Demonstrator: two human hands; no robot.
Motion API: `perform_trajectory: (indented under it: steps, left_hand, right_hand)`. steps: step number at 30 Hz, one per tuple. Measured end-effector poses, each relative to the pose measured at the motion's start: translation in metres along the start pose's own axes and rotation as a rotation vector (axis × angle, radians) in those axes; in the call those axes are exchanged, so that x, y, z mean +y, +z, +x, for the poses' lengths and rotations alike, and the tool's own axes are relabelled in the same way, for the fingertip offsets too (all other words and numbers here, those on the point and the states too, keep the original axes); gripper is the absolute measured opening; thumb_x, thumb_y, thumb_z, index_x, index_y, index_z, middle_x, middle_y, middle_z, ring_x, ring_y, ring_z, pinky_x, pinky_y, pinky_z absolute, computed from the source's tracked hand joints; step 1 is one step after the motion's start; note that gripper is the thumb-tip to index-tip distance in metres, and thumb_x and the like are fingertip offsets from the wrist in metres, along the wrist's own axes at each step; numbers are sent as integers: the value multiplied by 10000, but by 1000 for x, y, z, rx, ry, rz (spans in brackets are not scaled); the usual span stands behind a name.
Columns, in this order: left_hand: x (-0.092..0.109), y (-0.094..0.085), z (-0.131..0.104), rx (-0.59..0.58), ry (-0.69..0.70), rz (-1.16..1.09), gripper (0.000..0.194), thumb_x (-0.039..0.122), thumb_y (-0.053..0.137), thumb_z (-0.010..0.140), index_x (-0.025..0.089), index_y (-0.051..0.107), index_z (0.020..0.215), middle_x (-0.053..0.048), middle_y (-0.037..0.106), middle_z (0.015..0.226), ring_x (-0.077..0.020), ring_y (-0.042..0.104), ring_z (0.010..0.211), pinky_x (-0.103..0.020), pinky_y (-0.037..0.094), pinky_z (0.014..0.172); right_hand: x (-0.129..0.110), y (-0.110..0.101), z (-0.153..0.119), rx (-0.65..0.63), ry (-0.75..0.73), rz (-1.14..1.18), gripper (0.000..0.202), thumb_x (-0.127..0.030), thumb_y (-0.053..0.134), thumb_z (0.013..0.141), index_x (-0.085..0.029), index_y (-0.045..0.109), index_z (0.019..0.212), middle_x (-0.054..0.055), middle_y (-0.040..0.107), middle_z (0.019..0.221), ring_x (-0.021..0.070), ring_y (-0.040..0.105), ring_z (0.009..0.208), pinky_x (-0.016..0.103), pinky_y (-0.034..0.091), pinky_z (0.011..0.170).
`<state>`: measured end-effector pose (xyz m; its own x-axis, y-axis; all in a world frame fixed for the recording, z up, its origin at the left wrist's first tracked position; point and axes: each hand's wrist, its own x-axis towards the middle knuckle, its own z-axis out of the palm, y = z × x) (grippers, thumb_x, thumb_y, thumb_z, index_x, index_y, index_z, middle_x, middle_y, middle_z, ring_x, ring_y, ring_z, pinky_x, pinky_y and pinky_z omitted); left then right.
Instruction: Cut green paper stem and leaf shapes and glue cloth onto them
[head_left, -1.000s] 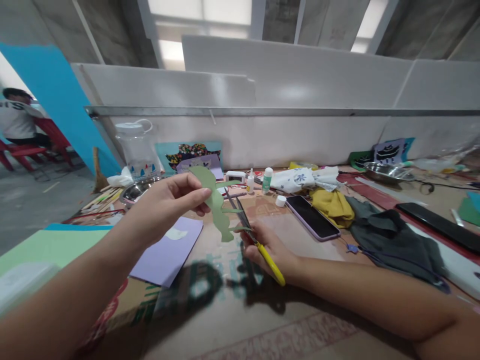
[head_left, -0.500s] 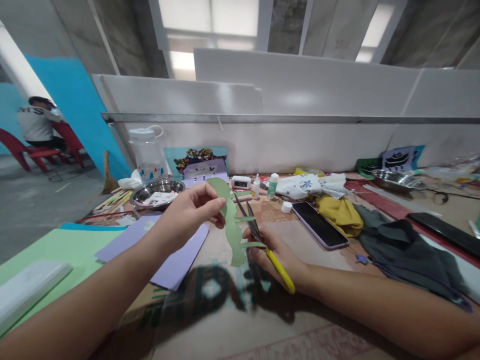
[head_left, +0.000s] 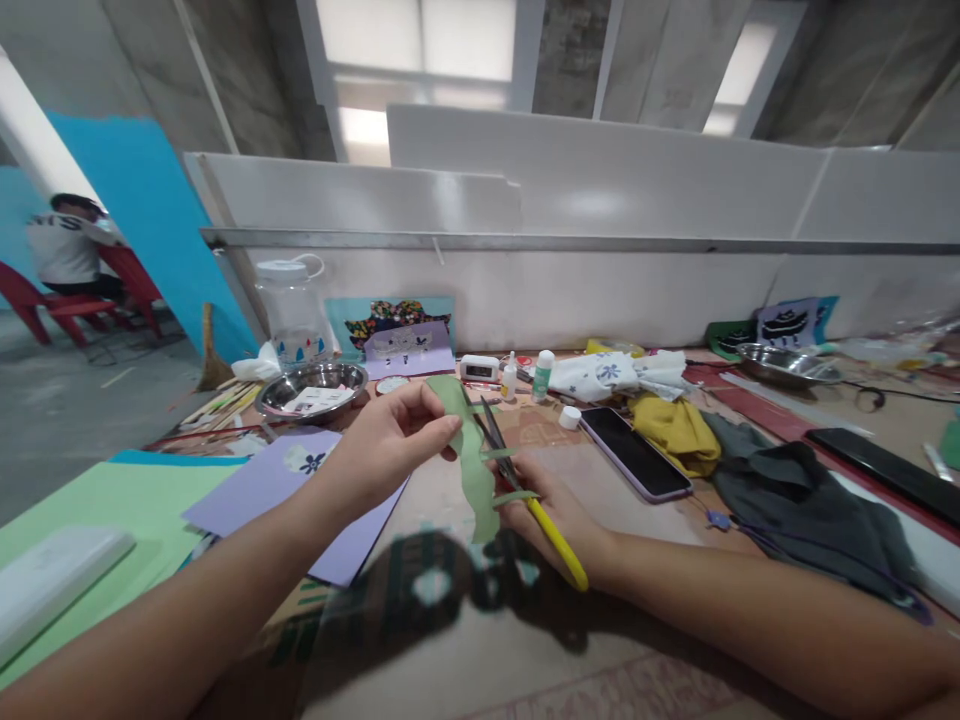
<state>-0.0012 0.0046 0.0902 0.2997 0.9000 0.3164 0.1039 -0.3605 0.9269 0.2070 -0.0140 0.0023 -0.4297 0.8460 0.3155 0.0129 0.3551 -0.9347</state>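
My left hand (head_left: 409, 435) pinches a wavy-edged green paper cutout (head_left: 477, 480) near its top, holding it upright above the table. Thin strips stick out from the cutout's right side. My right hand (head_left: 551, 500) grips yellow-handled scissors (head_left: 553, 540), blades pointing up and away. The blades are a little apart and lie close against the strips at the cutout's right edge; whether they touch the paper I cannot tell. Fingers of my right hand are partly hidden behind the scissors. Below my left forearm lie purple paper sheets (head_left: 251, 490), one bearing a dark flower.
Left are green sheets (head_left: 150, 500) with a white case (head_left: 60, 580). Behind stand a metal bowl (head_left: 349, 378), a water jug (head_left: 292, 315), a small clock (head_left: 480, 367) and a glue stick (head_left: 543, 376). A phone (head_left: 637, 455) and dark cloth (head_left: 810, 510) lie right. A person sits far left.
The green cutout has shifted slightly right and down with my left hand. The scissor blades have opened somewhat more, and their tips sit a bit lower. The view has moved slightly.
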Motion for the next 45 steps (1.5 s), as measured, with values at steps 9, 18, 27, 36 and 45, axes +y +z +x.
perform_trajectory:
  steps: [9, 18, 27, 36, 45]
  left_hand:
    - [2, -5, 0, 79, 36, 17, 230, 362, 738, 800, 204, 585, 731, 33, 648, 666, -135, 655, 612, -255, 539, 628]
    - [3, -6, 0, 75, 55, -16, 222, 331, 751, 802, 201, 587, 726, 33, 666, 667, -131, 662, 603, -244, 531, 614]
    - [4, 0, -3, -96, -41, -35, 219, 314, 717, 826, 188, 565, 733, 42, 663, 608, -94, 612, 509, -197, 507, 502]
    - [3, 8, -6, -87, -48, -52, 206, 296, 707, 844, 184, 568, 741, 40, 672, 623, -88, 623, 525, -184, 526, 498]
    - [3, 10, -6, -109, -60, -17, 208, 288, 692, 842, 186, 559, 719, 36, 667, 605, -86, 618, 505, -191, 528, 504]
  right_hand:
    - [5, -1, 0, -20, 26, 12, 374, -549, 610, 897, -227, 562, 1080, 0, 530, 808, 135, 463, 675, 256, 424, 610]
    - [-3, 0, 1, -15, 44, -7, 347, -519, 626, 881, -226, 530, 1039, -31, 463, 749, 116, 390, 629, 238, 368, 573]
    - [9, 1, 2, 0, 41, 81, 340, -468, 685, 852, -208, 567, 1037, -14, 520, 796, 128, 476, 697, 268, 443, 653]
    - [9, 3, 2, -3, 50, 159, 340, -433, 729, 814, -200, 595, 1022, -10, 538, 807, 129, 485, 717, 268, 438, 672]
    - [3, 1, 3, -25, 83, 147, 343, -409, 713, 807, -194, 571, 1033, -1, 562, 841, 143, 511, 756, 282, 439, 715]
